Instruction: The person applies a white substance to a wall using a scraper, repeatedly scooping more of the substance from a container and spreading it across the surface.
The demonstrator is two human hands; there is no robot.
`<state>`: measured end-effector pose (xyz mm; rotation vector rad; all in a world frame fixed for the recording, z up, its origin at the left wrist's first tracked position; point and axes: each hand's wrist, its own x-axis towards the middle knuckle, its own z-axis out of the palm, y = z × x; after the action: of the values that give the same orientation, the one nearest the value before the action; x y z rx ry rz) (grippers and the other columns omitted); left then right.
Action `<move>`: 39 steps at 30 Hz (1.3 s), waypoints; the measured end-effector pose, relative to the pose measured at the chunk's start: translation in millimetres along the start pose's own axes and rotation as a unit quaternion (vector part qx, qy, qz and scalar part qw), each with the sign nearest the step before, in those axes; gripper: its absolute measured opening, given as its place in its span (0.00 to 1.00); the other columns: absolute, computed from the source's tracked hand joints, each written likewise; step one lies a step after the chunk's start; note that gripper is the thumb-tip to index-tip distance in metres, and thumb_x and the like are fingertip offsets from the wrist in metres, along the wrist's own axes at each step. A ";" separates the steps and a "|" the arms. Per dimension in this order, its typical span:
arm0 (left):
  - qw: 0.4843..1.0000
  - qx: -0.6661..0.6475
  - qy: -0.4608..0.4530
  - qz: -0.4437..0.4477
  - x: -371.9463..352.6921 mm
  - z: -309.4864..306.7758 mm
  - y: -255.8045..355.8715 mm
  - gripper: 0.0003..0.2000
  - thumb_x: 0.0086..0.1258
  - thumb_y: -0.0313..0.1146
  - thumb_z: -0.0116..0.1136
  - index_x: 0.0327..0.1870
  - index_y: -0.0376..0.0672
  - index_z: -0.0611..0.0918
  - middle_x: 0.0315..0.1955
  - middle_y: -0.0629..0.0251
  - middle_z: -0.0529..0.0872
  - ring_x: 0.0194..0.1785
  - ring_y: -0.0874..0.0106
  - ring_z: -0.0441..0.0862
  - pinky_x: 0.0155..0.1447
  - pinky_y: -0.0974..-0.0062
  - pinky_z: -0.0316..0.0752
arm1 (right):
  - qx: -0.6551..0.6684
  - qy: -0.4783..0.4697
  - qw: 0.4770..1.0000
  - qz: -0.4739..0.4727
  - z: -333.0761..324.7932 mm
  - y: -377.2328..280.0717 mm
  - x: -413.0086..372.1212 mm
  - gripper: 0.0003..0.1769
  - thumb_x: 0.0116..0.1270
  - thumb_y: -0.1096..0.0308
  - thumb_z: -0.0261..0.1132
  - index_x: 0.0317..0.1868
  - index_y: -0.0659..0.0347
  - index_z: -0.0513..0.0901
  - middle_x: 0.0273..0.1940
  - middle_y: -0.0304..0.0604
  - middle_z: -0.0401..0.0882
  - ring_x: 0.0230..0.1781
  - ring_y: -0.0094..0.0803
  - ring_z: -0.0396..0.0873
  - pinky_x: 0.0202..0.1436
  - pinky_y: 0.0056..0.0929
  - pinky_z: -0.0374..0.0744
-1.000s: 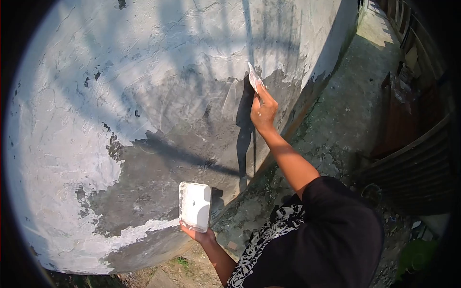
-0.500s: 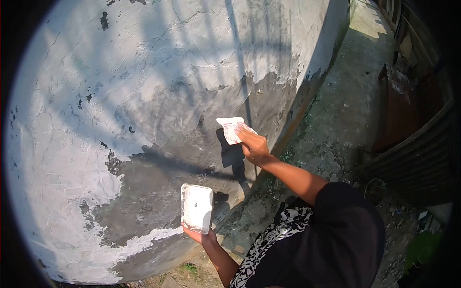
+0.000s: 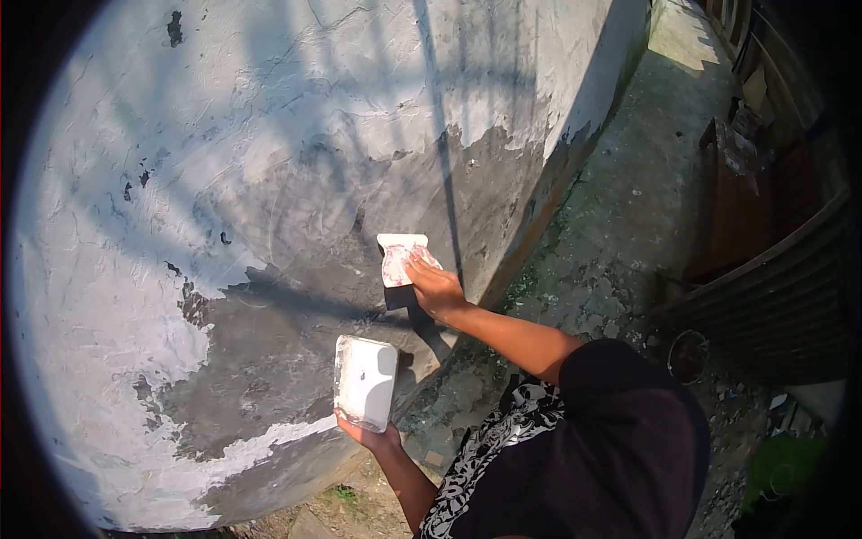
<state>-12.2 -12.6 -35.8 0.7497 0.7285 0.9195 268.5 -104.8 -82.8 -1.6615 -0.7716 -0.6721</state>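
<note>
My right hand (image 3: 436,289) is closed on a flat, pale putty spreader (image 3: 396,261) smeared with reddish marks. Its broad edge points up and left, close over the wall (image 3: 296,355), with its shadow falling just below. Lower down, my left hand (image 3: 375,437) grips the bottom end of a white rectangular tray (image 3: 340,382), tilted up beside the wall. White material coats the inside of the tray, with a small dark spot near the middle. The wall is rough white plaster above and bare grey below, with a ragged border between them.
A concrete path (image 3: 620,207) runs along the wall's base towards the upper right. Beyond it stand a brown wooden piece (image 3: 732,207) and corrugated sheeting (image 3: 763,269). A bucket-like container (image 3: 689,357) and a green object (image 3: 783,472) sit at the lower right.
My right hand has moved left and down with the spreader, and the spreader's shadow lies closer to it. My left hand still holds the tray. The view has shifted slightly.
</note>
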 end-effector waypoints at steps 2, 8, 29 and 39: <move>0.999 0.012 0.032 0.015 5.2 7.6 8.0 0.30 0.81 0.58 0.40 0.73 0.45 0.70 0.68 0.60 0.77 0.70 0.60 0.75 0.70 0.57 0.72 | 0.013 -0.084 0.996 -0.021 -8.7 5.8 -14.6 0.25 0.55 0.84 0.66 0.56 0.67 0.83 0.53 0.61 0.86 0.59 0.52 0.84 0.62 0.42 0.83; 0.999 -0.007 0.027 0.021 3.5 -9.9 10.4 0.30 0.81 0.58 0.39 0.73 0.46 0.70 0.69 0.60 0.76 0.70 0.61 0.74 0.72 0.57 0.70 | 0.002 0.093 0.993 -0.073 -52.8 -16.4 74.8 0.26 0.53 0.85 0.65 0.55 0.65 0.86 0.55 0.60 0.86 0.59 0.53 0.84 0.62 0.41 0.83; 0.997 -0.027 0.072 0.029 -16.4 -57.7 42.5 0.30 0.83 0.58 0.37 0.73 0.47 0.71 0.68 0.61 0.76 0.69 0.62 0.75 0.72 0.58 0.71 | -0.043 0.073 0.996 -0.021 -28.6 -64.0 72.4 0.27 0.57 0.84 0.66 0.59 0.62 0.83 0.56 0.58 0.85 0.60 0.52 0.83 0.63 0.43 0.83; 0.997 -0.022 0.057 0.050 -12.7 -57.2 59.0 0.30 0.81 0.59 0.39 0.73 0.47 0.71 0.68 0.62 0.77 0.70 0.61 0.75 0.71 0.57 0.71 | -0.033 -0.026 0.991 -0.130 63.5 -88.8 -13.8 0.26 0.55 0.79 0.67 0.58 0.65 0.83 0.56 0.63 0.84 0.52 0.53 0.87 0.51 0.40 0.87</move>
<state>-88.3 14.0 -15.7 0.7036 0.7730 1.0738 192.7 -30.7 -53.1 -1.6588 -1.0260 -0.8464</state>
